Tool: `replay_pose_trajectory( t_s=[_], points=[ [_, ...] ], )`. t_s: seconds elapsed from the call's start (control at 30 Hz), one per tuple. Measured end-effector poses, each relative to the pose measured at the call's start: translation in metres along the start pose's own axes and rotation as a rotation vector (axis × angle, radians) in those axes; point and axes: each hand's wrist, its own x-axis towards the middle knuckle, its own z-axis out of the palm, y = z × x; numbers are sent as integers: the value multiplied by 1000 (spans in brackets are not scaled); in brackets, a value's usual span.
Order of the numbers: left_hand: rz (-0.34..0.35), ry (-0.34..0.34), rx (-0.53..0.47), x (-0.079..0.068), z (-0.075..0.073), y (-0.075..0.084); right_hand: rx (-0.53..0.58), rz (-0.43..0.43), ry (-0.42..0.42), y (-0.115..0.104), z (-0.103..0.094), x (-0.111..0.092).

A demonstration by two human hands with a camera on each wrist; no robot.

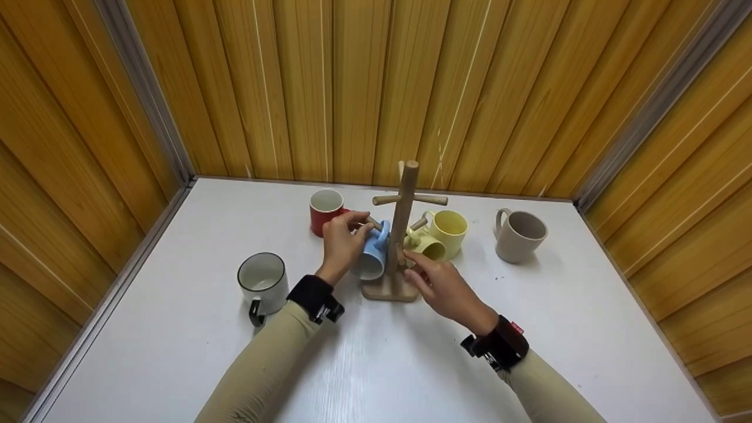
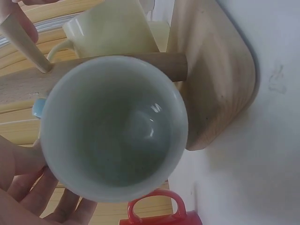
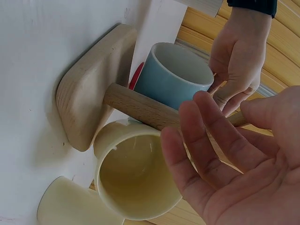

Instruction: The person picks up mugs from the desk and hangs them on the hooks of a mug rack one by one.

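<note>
A wooden mug tree (image 1: 405, 200) stands upright on its base (image 2: 211, 70). A blue mug (image 1: 371, 255) hangs by its handle from a left peg, its pale inside facing my left wrist camera. My left hand (image 1: 343, 244) is beside this mug, thumb and index fingertip pinching the peg's outer end. Its other fingers pass behind the mug in the left wrist view. My right hand (image 1: 440, 288) pinches a low front peg (image 1: 401, 254) between thumb and index finger, the other fingers loosely spread. A yellow mug (image 3: 136, 173) hangs on the right side, close to those fingers.
A red mug (image 1: 325, 217) stands behind the left hand. Further left is a white mug (image 1: 264, 285) with black rim and handle. Another yellow mug (image 1: 451, 229) stands behind the tree, and a beige mug (image 1: 518, 241) at right. Wood-panelled walls (image 1: 352, 88) enclose the white table (image 1: 364, 364).
</note>
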Motion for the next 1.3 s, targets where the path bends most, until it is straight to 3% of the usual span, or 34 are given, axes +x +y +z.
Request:
replay_pose_trajectory(
  t_s=[1.3],
  points=[
    [-35,-17,40,0,-1,1,31,2,-3,3,1,-4]
  ],
)
